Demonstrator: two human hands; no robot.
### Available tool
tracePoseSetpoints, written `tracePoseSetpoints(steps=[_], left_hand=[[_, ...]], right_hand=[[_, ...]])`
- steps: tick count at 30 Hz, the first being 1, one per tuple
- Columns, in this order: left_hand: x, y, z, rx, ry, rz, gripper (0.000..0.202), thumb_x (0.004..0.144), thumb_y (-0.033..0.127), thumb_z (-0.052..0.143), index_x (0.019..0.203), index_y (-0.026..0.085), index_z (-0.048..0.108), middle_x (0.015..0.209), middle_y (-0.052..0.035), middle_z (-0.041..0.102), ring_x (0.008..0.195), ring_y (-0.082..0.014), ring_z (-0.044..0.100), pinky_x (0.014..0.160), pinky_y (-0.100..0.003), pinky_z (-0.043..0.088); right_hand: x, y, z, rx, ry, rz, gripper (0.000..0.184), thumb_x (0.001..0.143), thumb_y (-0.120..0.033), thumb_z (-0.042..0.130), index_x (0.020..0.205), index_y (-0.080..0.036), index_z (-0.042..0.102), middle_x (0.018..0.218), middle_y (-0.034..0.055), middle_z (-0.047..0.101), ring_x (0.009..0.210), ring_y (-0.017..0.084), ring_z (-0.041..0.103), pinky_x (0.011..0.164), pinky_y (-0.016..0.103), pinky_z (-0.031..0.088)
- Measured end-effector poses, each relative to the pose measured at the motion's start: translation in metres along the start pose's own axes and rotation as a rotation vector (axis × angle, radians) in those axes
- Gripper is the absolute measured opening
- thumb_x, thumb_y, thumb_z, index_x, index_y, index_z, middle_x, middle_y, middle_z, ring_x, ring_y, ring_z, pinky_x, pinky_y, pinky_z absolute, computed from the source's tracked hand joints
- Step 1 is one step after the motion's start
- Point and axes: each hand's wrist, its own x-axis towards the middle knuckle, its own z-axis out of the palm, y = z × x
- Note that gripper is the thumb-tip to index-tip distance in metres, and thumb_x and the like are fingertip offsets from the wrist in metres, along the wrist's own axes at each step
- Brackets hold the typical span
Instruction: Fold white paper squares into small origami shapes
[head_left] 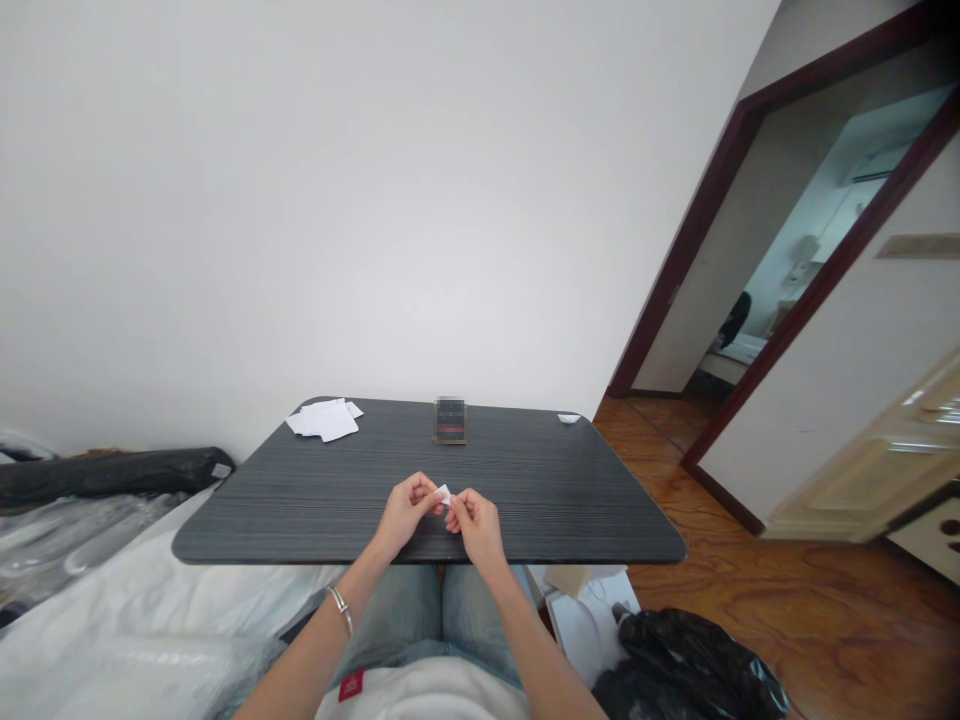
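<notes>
Denim lap (427, 610), left hand (405, 512), right hand (476, 527), both clamped on a white paper scrap (445, 495), dark striped tabletop (555, 490), wooden floor (757, 620)

Bright even light, soft shadows, curved wide-angle edges

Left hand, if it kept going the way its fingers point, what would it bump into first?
The left hand would probably meet the small white paper piece at its fingertips first, then the right hand, though depth is hard to judge here.
</notes>
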Motion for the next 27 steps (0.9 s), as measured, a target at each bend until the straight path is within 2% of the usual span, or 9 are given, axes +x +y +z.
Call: tracePoseSetpoints(steps=[6, 12, 27], left_hand=[[0.0005, 0.0046, 0.0002, -0.098, 0.029, -0.079, 0.025, 0.07, 0.038, 0.056, 0.073, 0.014, 0.05, 0.061, -0.0015, 0.063, 0.058, -0.0149, 0.062, 0.061, -0.027, 0.049], [-0.0004, 0.0039, -0.0001, -0.089, 0.04, -0.038, 0.023, 0.065, 0.034, 0.062, 0.068, 0.014, 0.05, 0.057, -0.0003, 0.064, 0.057, -0.0142, 0.062, 0.061, -0.026, 0.049], [0.0, 0.0014, -0.0003, -0.063, 0.09, -0.062, 0.025, 0.065, 0.035, 0.061, 0.069, 0.013, 0.052, 0.054, -0.0012, 0.064, 0.053, -0.0149, 0.062, 0.058, -0.027, 0.049]], right_hand=[[0.0022, -0.0006, -0.0004, 0.08, 0.043, 0.029, 0.029, 0.076, -0.037, 0.048, 0.059, -0.016, 0.052, 0.049, 0.0003, 0.057, 0.041, 0.01, 0.051, 0.042, 0.019, 0.041], [0.0022, -0.0005, -0.0011, 0.099, 0.031, 0.038, 0.027, 0.076, -0.036, 0.048, 0.059, -0.015, 0.052, 0.048, -0.0006, 0.056, 0.04, 0.009, 0.051, 0.042, 0.019, 0.041], [0.0019, -0.0016, -0.0012, 0.089, -0.005, 0.034, 0.027, 0.076, -0.035, 0.049, 0.058, -0.015, 0.051, 0.048, -0.0003, 0.056, 0.041, 0.009, 0.051, 0.041, 0.018, 0.041]])
